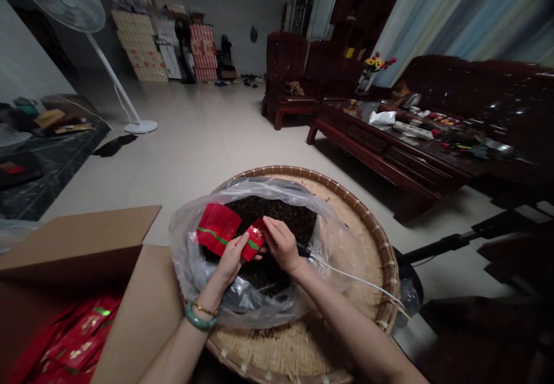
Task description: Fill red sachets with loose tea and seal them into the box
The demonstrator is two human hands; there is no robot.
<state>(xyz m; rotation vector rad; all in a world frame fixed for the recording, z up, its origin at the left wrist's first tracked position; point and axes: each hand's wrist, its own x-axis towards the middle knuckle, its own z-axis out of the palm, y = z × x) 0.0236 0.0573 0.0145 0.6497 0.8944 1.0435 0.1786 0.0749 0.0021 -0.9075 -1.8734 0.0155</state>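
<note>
A small red packet (254, 241) with a green band and gold print is held between my two hands. My left hand (232, 262), with a green bangle and a gold bracelet at its wrist, grips the packet's lower left side. The fingers of my right hand (280, 243) pinch its upper right edge. Just left of it, a fanned row of similar red packets (217, 225) rests on dark loose leaves, which look like tea (285, 214), inside a clear plastic bag (186, 280). The bag sits on a round woven bamboo tray (367, 240).
At the lower left stands an open cardboard box (147, 297) with several red packets (80, 338) in it. A white cable (355, 280) runs over the tray's right side. Beyond are a standing fan (141, 126), a dark wooden table (376, 159) and a black stand arm (441, 248).
</note>
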